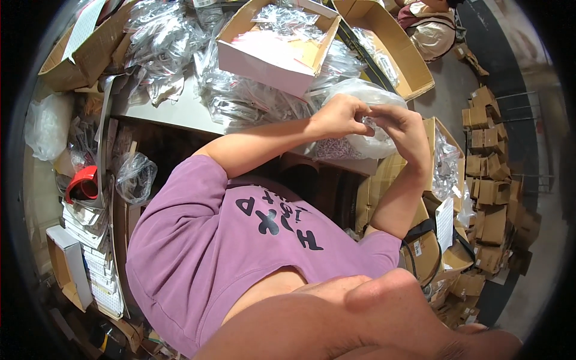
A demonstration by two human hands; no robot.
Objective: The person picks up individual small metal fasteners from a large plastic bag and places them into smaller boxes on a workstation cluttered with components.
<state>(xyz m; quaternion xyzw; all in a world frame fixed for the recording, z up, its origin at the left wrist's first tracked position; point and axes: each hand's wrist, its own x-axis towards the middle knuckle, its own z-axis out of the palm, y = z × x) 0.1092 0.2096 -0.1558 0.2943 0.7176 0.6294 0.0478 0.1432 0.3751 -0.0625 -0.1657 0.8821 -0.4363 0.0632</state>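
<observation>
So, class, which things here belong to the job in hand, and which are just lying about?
Probably the job, being at the hands:
left hand and right hand, close together
cloudy plastic bag, by both hands
purple bits, just below

Probably lying about:
red roll
white papers
cardboard boxes, far right

Head view, one: wide fisheye, worn on the head, facing down; purple shirt (258,240) close below, fingers (387,112) and table (195,114) farther off; edges bowed toward dark rim.
</observation>
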